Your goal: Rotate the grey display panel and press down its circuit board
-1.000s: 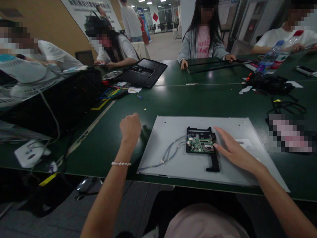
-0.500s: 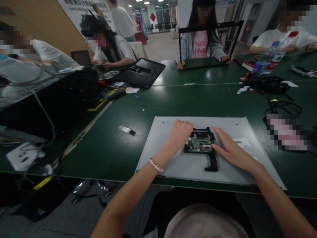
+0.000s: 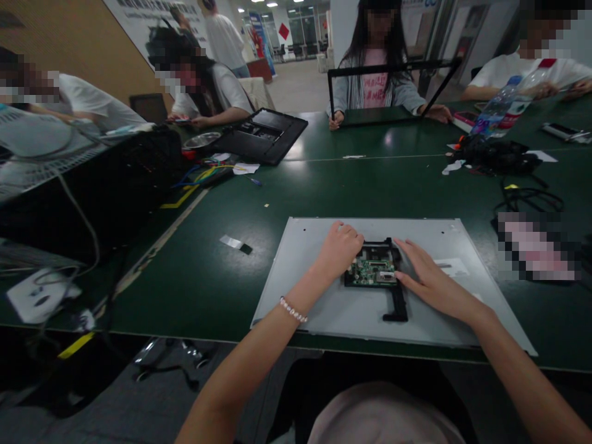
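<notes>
A green circuit board (image 3: pixel 371 272) in a black plastic bracket (image 3: pixel 396 303) lies on a flat light-grey metal panel (image 3: pixel 319 311). My left hand (image 3: pixel 341 248) is at the board's upper left corner, its fingers curled closed; what they hold, if anything, is hidden under the hand. My right hand (image 3: pixel 428 277) rests at the bracket's right side, fingers stretched out. Its thumb is at the board's right edge and its index fingertip near the bracket's top right corner.
Across the green table (image 3: pixel 305 188) a person holds a large black frame (image 3: pixel 393 69). A black panel (image 3: pixel 266 134) lies at the far left, near a black case (image 3: pixel 92 191). Bottles (image 3: pixel 497 105), cables (image 3: pixel 527 197) and a pixelated pink item (image 3: pixel 536 246) are on the right. A small strip (image 3: pixel 235 244) lies left of the panel.
The person across has tilted and lowered the top of the black frame, one hand shifting outward. My hands stay almost in place at the board, and the view has shifted slightly.
</notes>
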{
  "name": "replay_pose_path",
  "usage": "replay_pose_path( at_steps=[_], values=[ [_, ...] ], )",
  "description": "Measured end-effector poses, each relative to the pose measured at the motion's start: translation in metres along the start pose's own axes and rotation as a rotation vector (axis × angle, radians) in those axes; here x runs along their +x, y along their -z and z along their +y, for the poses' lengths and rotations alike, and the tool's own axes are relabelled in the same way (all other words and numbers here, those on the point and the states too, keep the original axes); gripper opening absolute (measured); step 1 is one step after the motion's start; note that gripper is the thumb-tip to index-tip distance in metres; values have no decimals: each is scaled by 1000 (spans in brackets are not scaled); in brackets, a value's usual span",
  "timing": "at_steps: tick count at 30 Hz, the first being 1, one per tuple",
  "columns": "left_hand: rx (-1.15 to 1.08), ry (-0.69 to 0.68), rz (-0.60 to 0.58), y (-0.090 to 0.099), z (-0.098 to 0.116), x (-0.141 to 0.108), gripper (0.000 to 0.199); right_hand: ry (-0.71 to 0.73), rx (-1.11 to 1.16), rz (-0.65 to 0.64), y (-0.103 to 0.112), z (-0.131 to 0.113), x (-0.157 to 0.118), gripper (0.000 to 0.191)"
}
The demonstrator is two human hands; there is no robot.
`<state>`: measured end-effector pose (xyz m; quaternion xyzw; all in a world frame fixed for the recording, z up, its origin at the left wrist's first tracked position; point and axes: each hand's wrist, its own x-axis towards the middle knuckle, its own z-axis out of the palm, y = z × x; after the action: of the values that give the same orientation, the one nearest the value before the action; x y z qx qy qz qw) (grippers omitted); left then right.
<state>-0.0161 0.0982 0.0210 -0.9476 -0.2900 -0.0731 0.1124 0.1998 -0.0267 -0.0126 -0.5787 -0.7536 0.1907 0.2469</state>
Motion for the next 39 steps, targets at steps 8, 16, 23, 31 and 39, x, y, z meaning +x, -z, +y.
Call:
replay_pose_path(
  at_steps=[8,16,23,31,39],
  values=[
    [-62,53,-69,3,-6,-1,16,56,-8,-1,2,-3,6,61],
    [-93,41,-82,1,-10,-3,18,59,-39,-29,-1,-5,10,56],
    [-151,27,-90,-2,-15,-3,21,54,-45,-35,-3,-5,10,57],
    [-191,34,-60,-8,-18,-6,25,48,-51,-31,-2,-6,7,57],
    [-235,60,-50,-6,-15,-6,25,59,-46,-23,0,-9,4,57]
  ],
)
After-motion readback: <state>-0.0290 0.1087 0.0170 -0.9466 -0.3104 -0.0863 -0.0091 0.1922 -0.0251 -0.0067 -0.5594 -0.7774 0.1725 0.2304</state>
